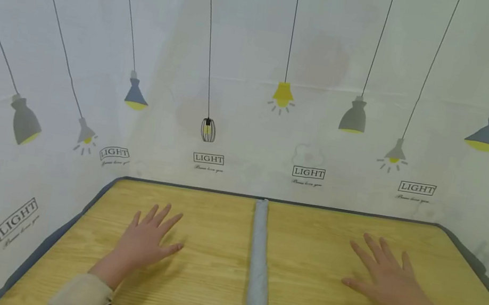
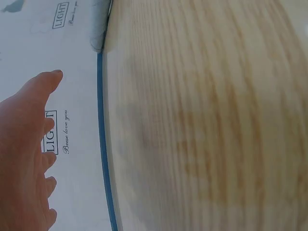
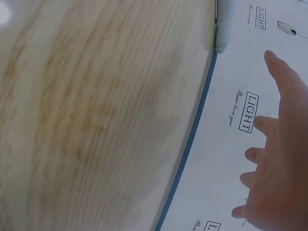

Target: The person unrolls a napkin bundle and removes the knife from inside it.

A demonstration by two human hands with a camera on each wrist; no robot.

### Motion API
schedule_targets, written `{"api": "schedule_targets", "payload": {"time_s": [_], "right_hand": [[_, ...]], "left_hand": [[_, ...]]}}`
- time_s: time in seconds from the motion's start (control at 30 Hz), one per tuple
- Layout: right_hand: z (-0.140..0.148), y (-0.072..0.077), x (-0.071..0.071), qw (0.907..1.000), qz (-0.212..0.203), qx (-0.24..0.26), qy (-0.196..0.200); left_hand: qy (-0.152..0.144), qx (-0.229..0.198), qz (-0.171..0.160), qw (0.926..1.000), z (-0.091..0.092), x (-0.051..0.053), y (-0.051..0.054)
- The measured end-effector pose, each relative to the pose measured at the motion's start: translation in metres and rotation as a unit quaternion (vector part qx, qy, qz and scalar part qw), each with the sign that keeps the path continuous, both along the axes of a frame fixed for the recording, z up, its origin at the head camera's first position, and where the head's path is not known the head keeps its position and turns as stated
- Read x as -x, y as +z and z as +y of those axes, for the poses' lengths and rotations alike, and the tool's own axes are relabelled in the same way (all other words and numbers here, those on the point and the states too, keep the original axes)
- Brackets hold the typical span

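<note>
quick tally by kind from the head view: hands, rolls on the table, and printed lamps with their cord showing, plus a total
hands (left hand, right hand): 2
grey roll on the table: 1
printed lamps with cord showing: 8
total: 11

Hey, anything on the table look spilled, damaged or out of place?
No, nothing stands out. The long, grey, fabric-like roll lies neatly rolled on the yellowish wood-grain tabletop, its far end at the back edge. I see no spill or damage. The bare left hand and bare right hand are spread either side, not touching it.
</note>
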State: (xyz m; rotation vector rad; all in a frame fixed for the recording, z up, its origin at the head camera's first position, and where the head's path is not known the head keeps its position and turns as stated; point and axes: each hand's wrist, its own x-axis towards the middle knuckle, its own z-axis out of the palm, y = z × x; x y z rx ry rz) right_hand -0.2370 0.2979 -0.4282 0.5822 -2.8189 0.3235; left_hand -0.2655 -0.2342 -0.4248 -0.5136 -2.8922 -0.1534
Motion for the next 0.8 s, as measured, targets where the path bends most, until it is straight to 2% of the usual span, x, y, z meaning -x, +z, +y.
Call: {"api": "schedule_targets", "payload": {"time_s": [0.13,0.33,0.6,0.8], "right_hand": [[-0.002,0.0,-0.001,1.0,0.0,-0.007,-0.004],[-0.008,0.008,-0.005,0.9999,-0.009,-0.014,-0.001],[-0.022,0.007,-0.006,0.9992,0.019,0.016,0.032],[-0.04,0.012,-0.011,0.9979,-0.003,0.024,0.06]], "left_hand": [[-0.003,0.005,0.0,1.0,0.003,-0.001,-0.002],[-0.02,0.026,0.006,0.9994,0.016,-0.004,0.002],[-0.038,0.038,0.01,0.9985,0.038,-0.009,0.012],[-0.052,0.058,0.0,0.997,0.055,-0.014,0.014]]}}
